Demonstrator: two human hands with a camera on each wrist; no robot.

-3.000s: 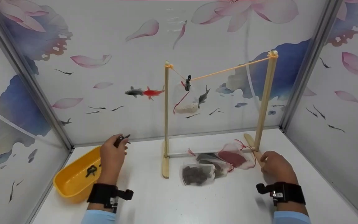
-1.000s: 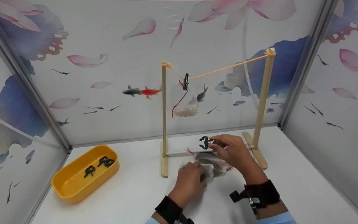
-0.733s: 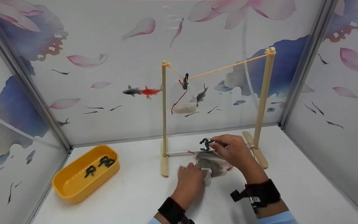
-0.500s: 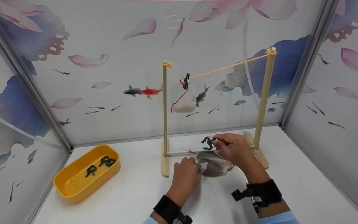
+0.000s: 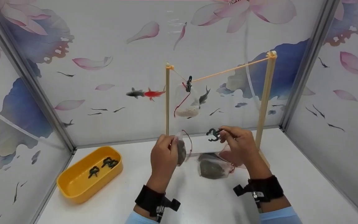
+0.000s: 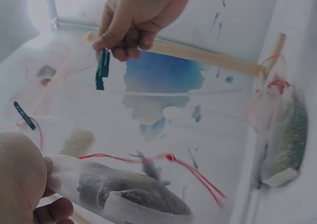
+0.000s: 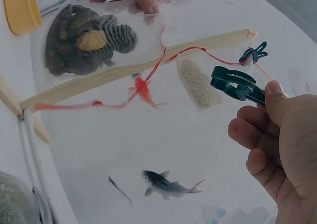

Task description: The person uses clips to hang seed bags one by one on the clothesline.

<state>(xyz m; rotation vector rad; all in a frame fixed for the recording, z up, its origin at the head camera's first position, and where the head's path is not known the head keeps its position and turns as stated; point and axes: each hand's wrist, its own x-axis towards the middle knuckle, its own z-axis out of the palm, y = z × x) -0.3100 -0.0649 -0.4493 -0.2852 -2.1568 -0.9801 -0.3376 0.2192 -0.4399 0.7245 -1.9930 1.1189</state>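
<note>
Between thumb and fingers, my left hand (image 5: 163,154) pinches the top of a mesh drawstring bag (image 5: 182,152) beside the left post. Dark lumps fill that bag (image 7: 64,40), and its red string dangles loose. My right hand (image 5: 239,146) pinches a dark green clip (image 7: 235,83) by its handle end, the jaws pointing left toward the held bag. Behind them a bag of pale grains (image 5: 186,110) hangs from the sagging orange cord (image 5: 231,68) by another clip (image 5: 189,84). A bag of greenish contents (image 5: 213,168) and a reddish one (image 5: 227,155) lie on the table, the latter partly behind my right hand.
The cord runs between two wooden posts, left (image 5: 167,102) and right (image 5: 264,99), joined low by a pale bar. At the left stands a yellow tub (image 5: 73,193) with several green clips (image 5: 93,171) in it. Printed panels wall in the white table (image 5: 210,202).
A clip brought from the tub by my left hand is now in my right hand. My left hand has picked the dark-filled bag off the table and raised it by the left post.
</note>
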